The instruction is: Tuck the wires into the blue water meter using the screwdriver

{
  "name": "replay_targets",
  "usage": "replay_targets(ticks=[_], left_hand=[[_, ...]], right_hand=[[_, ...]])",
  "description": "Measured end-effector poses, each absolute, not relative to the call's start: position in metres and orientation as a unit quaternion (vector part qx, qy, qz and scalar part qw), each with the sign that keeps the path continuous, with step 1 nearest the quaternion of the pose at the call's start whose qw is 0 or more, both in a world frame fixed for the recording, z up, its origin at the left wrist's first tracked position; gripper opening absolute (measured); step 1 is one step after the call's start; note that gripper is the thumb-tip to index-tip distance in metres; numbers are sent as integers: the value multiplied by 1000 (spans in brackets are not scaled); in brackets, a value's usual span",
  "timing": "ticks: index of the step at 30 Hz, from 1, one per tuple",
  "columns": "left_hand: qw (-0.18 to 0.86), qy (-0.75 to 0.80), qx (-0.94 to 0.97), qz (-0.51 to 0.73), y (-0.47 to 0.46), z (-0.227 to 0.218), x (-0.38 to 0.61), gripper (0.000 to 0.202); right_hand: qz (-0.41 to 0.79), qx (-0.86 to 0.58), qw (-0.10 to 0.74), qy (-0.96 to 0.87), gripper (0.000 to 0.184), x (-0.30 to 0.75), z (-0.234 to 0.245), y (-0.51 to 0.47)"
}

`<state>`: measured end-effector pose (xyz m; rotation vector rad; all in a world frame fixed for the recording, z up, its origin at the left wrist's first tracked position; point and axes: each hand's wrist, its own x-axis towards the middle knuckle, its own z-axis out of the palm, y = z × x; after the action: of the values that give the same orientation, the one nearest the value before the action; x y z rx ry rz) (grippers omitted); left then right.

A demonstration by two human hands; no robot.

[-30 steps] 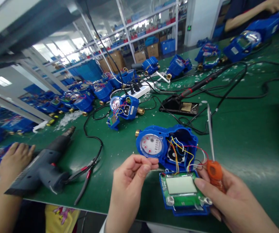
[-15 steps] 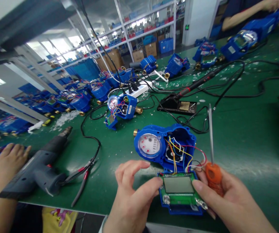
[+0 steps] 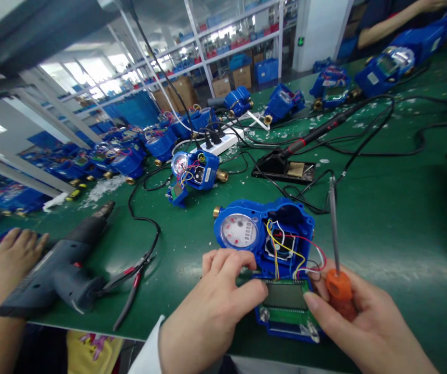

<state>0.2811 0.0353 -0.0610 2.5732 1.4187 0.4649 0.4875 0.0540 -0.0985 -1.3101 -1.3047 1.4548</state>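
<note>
An open blue water meter lies on the green bench in front of me, with coloured wires running out of its housing. The wires lead to a green circuit board with a grey display in a blue cover. My left hand grips the left edge of this board, thumb on its top. My right hand holds the board's right edge with the thumb and also clasps an orange-handled screwdriver, its shaft pointing up and away.
Another person's hand rests by a grey heat gun at the left. A soldering iron on its stand, a white power strip, black cables, red-handled cutters and several more blue meters lie further back. A second person's arm is at the far right.
My left hand has moved from a raised pinch down onto the board's left edge. The board now sits tilted closer to the meter housing, and the screwdriver has shifted slightly left.
</note>
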Motion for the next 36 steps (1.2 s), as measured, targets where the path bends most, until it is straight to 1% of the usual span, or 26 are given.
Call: replay_targets(ticks=[4, 6, 8, 9, 13, 15, 17, 20, 24, 28, 31, 36], left_hand=[[195, 546, 738, 346, 29, -63, 273, 24], [228, 592, 665, 394, 26, -67, 269, 20], [240, 637, 622, 386, 25, -70, 266, 14], [228, 660, 611, 373, 24, -72, 265, 13], [100, 693, 624, 347, 20, -76, 262, 14], [83, 681, 641, 344, 18, -75, 263, 15], [128, 675, 640, 344, 16, -74, 266, 13], [237, 678, 598, 355, 15, -73, 277, 11], [345, 665, 545, 376, 21, -69, 295, 16], [376, 667, 523, 374, 25, -65, 304, 18], [384, 668, 519, 371, 25, -65, 305, 19], [426, 661, 493, 371, 27, -65, 305, 17]], right_hand=[[589, -502, 382, -505, 25, 491, -102, 57], [590, -525, 391, -473, 28, 490, -104, 55], [595, -536, 394, -451, 30, 490, -107, 54], [599, -534, 391, -451, 30, 491, -109, 54], [614, -500, 364, -491, 31, 497, -118, 58], [621, -491, 356, -496, 31, 500, -122, 60], [629, -488, 353, -492, 30, 502, -125, 60], [644, -475, 349, -488, 31, 502, -127, 59], [672, -475, 345, -451, 37, 498, -127, 58], [694, -462, 348, -429, 42, 495, -125, 59], [694, -464, 353, -422, 42, 496, -125, 58], [704, -454, 344, -425, 41, 497, -126, 57]])
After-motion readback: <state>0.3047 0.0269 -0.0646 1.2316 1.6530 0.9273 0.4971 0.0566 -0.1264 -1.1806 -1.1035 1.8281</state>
